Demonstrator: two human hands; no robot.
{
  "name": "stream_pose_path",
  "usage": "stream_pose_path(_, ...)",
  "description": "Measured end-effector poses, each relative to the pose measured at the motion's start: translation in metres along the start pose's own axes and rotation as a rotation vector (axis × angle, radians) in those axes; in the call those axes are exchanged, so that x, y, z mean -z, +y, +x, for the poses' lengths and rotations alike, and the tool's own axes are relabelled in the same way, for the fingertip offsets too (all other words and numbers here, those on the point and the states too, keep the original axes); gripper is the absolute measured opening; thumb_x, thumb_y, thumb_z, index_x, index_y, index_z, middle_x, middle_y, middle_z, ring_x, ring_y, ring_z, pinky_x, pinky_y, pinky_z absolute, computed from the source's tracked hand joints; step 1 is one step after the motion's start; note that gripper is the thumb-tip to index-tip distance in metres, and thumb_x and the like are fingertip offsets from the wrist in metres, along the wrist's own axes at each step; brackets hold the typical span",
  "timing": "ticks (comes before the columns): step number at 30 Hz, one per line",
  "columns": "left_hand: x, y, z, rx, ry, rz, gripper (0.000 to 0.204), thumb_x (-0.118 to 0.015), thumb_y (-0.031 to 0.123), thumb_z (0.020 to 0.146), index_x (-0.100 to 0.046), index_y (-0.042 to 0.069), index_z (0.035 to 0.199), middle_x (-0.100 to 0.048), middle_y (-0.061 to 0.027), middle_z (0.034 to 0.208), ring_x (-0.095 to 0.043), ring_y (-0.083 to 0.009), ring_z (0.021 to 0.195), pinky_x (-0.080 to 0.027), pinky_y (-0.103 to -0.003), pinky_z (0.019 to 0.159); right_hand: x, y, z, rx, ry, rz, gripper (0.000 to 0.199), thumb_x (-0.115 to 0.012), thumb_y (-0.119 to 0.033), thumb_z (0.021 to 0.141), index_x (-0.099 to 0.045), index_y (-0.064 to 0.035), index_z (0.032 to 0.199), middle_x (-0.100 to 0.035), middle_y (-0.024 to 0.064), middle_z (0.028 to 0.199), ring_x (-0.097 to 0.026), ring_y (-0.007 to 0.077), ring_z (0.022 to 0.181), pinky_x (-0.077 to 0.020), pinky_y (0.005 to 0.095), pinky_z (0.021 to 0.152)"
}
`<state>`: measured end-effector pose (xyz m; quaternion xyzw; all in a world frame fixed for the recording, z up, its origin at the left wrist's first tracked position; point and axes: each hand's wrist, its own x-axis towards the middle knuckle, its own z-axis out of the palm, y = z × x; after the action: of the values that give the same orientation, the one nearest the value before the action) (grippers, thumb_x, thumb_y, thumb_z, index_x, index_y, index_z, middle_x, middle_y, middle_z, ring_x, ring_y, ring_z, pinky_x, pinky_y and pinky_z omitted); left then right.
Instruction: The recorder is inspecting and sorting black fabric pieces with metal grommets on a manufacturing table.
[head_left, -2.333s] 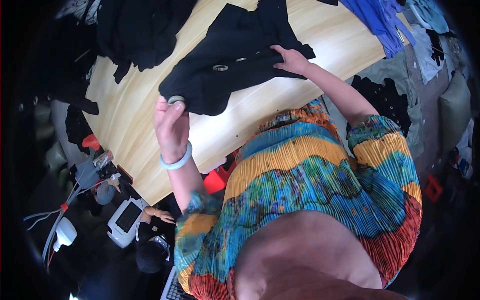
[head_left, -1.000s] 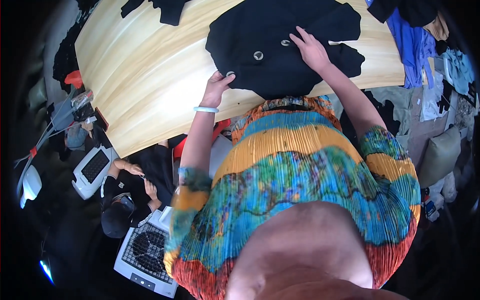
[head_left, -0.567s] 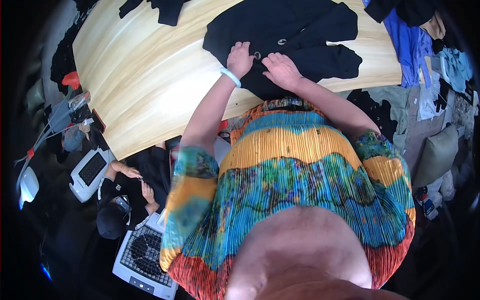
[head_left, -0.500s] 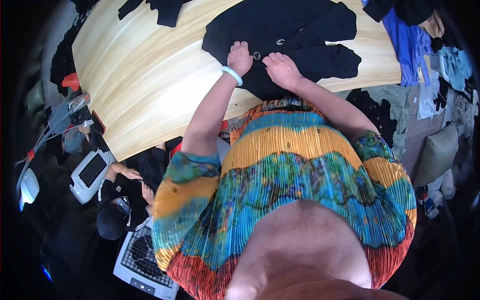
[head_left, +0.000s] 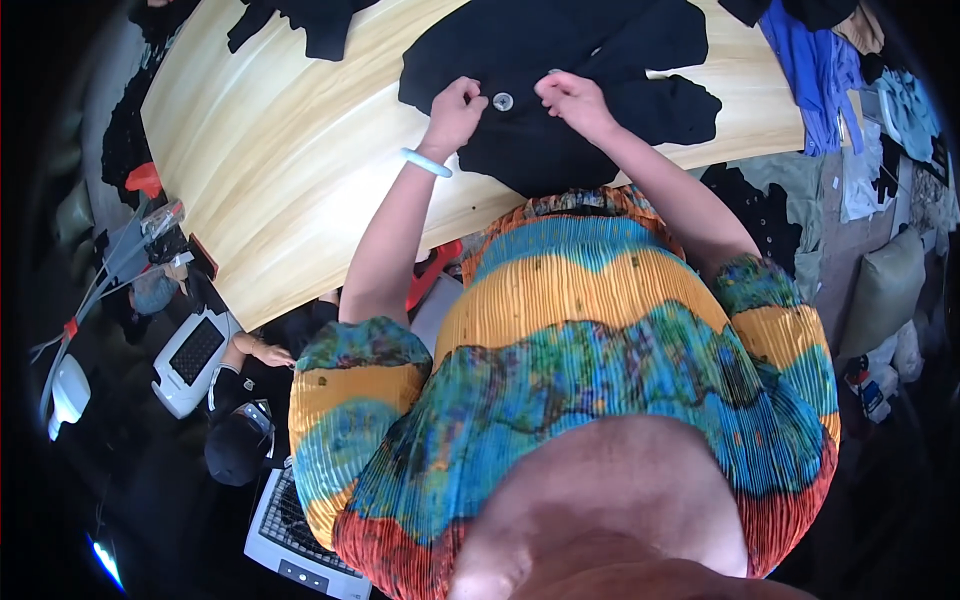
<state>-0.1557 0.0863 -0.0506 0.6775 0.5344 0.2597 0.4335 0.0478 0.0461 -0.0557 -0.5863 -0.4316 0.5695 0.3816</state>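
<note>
Pinching the black garment at upper centre, left hand and right hand flank its silver button, fingers closed on cloth; buttoning seems underway, needing careful alignment next.

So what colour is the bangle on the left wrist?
Pale mint-white; the smooth bangle shows best in the head view, beside the black garment.

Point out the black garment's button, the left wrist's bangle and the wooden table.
button (head_left: pixel 503 101), head view, its centre.
bangle (head_left: pixel 427 163), head view, the band's middle.
wooden table (head_left: pixel 290 170), head view, bare top.
</note>
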Motion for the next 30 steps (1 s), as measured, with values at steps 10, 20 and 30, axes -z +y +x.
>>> stream_pose_path(10, 0.009, 0.010, 0.006, 0.312, -0.286, -0.204, 0.024, -0.059, 0.018, 0.076, -0.054, 0.000, 0.092, -0.057, -0.0067, 0.085, -0.052, -0.0139, 0.074, -0.041, -0.025, 0.064, -0.021, -0.023, -0.038, 0.439, -0.197, -0.957, 0.031, -0.062, -0.021, 0.072, -0.051, -0.0049, 0.096, -0.053, 0.0102, 0.090, -0.051, 0.0275, 0.091, -0.0417, 0.0356, 0.080)
stream_pose_path(20, -0.001, 0.020, 0.013, 0.187, -0.441, 0.100, 0.024, -0.063, 0.021, 0.074, -0.058, -0.002, 0.079, -0.055, -0.0050, 0.064, -0.046, -0.0126, 0.058, -0.039, -0.029, 0.057, -0.018, -0.018, -0.032, 0.434, -0.234, -0.827, 0.013, -0.055, -0.015, 0.076, -0.054, -0.0044, 0.084, -0.055, 0.0128, 0.083, -0.054, 0.0281, 0.086, -0.0426, 0.0368, 0.077)
stream_pose_path(30, -0.012, 0.014, 0.008, 0.103, -0.310, 0.015, 0.016, -0.059, 0.013, 0.078, -0.053, -0.002, 0.082, -0.056, -0.0044, 0.071, -0.049, -0.0081, 0.065, -0.041, -0.024, 0.061, -0.023, -0.037, -0.027, 0.427, -0.189, -0.907, 0.016, -0.051, -0.008, 0.075, -0.052, -0.0002, 0.089, -0.054, 0.0151, 0.084, -0.053, 0.0305, 0.087, -0.0428, 0.0392, 0.078)
